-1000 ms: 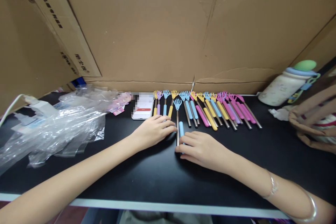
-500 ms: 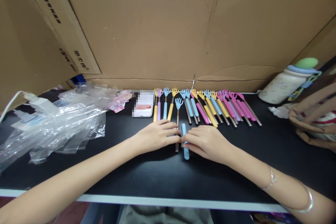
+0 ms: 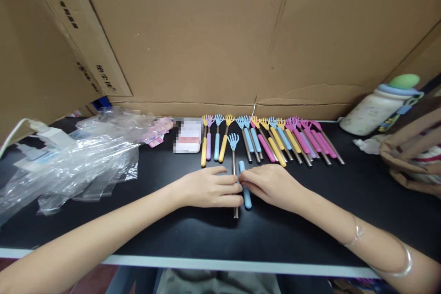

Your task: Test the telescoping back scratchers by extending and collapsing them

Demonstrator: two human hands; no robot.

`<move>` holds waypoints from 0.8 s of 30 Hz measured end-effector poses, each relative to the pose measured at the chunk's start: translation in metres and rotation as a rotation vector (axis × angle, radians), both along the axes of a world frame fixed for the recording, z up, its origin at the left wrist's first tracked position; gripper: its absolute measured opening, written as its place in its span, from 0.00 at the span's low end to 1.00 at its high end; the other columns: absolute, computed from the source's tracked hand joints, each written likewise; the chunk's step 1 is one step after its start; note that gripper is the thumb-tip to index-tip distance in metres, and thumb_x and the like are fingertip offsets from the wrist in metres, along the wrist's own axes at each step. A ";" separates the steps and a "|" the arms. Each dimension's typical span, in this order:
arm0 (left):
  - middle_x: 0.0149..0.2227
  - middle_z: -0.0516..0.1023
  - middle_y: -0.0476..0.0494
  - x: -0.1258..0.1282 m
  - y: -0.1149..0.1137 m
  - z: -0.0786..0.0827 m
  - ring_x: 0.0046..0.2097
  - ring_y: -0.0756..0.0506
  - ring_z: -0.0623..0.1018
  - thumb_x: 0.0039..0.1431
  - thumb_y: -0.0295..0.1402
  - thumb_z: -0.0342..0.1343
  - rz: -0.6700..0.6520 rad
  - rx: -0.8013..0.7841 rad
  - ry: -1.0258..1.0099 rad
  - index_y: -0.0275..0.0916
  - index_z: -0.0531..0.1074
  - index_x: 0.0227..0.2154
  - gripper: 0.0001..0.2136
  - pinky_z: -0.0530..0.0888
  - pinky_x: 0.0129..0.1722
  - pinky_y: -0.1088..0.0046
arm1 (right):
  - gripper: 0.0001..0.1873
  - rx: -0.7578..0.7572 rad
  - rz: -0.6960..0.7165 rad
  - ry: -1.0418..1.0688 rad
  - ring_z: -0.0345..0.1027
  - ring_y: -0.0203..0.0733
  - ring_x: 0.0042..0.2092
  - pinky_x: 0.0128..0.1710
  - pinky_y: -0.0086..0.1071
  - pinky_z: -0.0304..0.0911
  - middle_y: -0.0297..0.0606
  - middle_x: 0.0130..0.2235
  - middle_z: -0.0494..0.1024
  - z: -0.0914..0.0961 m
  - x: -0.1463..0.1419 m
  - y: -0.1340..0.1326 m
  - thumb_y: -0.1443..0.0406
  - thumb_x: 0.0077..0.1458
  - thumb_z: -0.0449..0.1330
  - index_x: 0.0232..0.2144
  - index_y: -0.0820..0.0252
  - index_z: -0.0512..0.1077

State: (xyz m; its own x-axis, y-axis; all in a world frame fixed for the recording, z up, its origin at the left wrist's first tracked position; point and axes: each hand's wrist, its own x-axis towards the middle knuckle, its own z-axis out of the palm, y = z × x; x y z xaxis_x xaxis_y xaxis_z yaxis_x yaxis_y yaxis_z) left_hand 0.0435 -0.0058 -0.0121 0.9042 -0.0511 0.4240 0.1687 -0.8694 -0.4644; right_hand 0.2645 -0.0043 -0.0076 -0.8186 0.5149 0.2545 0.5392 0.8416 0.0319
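Observation:
In the head view my left hand (image 3: 210, 187) is closed, its fingers lying across the bare metal rod of a blue-headed back scratcher (image 3: 234, 161). The rod's lower end pokes out below my fingers. Right beside it, a separate blue handle (image 3: 246, 196) lies nearly parallel to the rod. The bent fingertips of my right hand (image 3: 270, 187) pinch that handle near its middle. Behind my hands, yellow, purple and blue back scratchers (image 3: 216, 144) lie at the left, and a longer row of mixed-colour back scratchers (image 3: 275, 144) fans out to the right.
A phone (image 3: 188, 135) lies left of the scratchers, with a heap of clear plastic bags (image 3: 89, 161) farther left. On the right lean a bottle (image 3: 368, 108) and a brown bag (image 3: 396, 147). Cardboard (image 3: 206, 41) walls the back of the black table (image 3: 193, 239).
The blue-headed scratcher has slid a little toward the table's front edge with my left hand. My left hand has shifted slightly right and nearer; the right hand stays at the blue handle.

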 end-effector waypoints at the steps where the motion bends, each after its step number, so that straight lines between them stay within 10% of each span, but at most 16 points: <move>1: 0.41 0.76 0.54 0.001 -0.001 0.001 0.43 0.52 0.72 0.62 0.29 0.48 -0.012 0.005 -0.009 0.43 0.69 0.34 0.05 0.67 0.44 0.74 | 0.11 -0.014 -0.008 -0.004 0.66 0.32 0.27 0.27 0.27 0.49 0.32 0.27 0.74 0.000 0.000 0.000 0.65 0.61 0.45 0.33 0.59 0.65; 14: 0.34 0.72 0.54 -0.002 -0.025 0.010 0.42 0.51 0.69 0.59 0.40 0.51 -0.152 0.234 -0.081 0.55 0.69 0.40 0.08 0.70 0.38 0.75 | 0.13 -0.033 -0.026 -0.086 0.64 0.33 0.27 0.30 0.29 0.49 0.33 0.27 0.73 0.001 -0.002 0.000 0.63 0.62 0.44 0.30 0.59 0.65; 24: 0.24 0.68 0.56 -0.008 -0.005 0.008 0.25 0.54 0.66 0.60 0.29 0.50 0.230 0.114 -0.103 0.49 0.67 0.45 0.11 0.59 0.25 0.77 | 0.11 -0.105 -0.114 -0.102 0.66 0.36 0.28 0.28 0.29 0.48 0.33 0.29 0.75 0.008 0.004 0.003 0.57 0.60 0.48 0.33 0.57 0.65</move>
State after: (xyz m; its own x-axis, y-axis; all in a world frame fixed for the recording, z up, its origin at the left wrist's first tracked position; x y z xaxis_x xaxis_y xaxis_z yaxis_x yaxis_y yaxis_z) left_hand 0.0356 -0.0103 -0.0044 0.8498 0.0979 0.5179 0.4071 -0.7460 -0.5270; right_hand 0.2689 -0.0018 0.0001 -0.7721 0.6253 0.1132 0.6299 0.7766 0.0066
